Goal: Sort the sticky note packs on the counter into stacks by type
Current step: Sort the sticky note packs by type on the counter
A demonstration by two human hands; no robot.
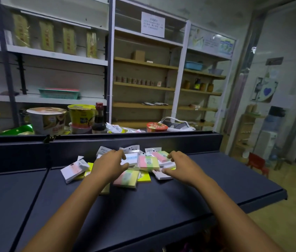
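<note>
**Both hands over an unsorted pile of sticky note packs**

Dark blue flat counter [161,206] fills the lower half of the frame. Packs lie jumbled at its centre, no stacks formed.

Left of the pile: a white wrapped pack with a pale pink panel [73,170], tilted, its corner resting on a yellow pack that shows only as an edge beneath it.

Left hand [110,165], centre of frame, palm down, fingers loosely spread and curled. Fingertips touch a white pack with a light blue band [131,159]. Whether it is gripped, cannot tell.

Just below that hand: a pink, green and yellow striped pack [126,180], lying flat, nearest the camera. Beside it on the right, a plain bright yellow pack [144,177], partly covered.

Centre of the pile: a second pink-green-yellow striped pack [149,162], resting on others, between the two hands.

Right hand [181,166], right of centre, palm down, fingers bent toward the pile, thumb near a white pack [162,176] at the lower right edge. Contact looks likely; grip not clear.

Behind the hands, white header cards [134,149] of further packs stand against the raised back ledge of the counter.

Upper frame: blurred shelving [143,62]; instant noodle cups [47,119] and a dark sauce bottle [99,119] at left beyond the counter.
</note>
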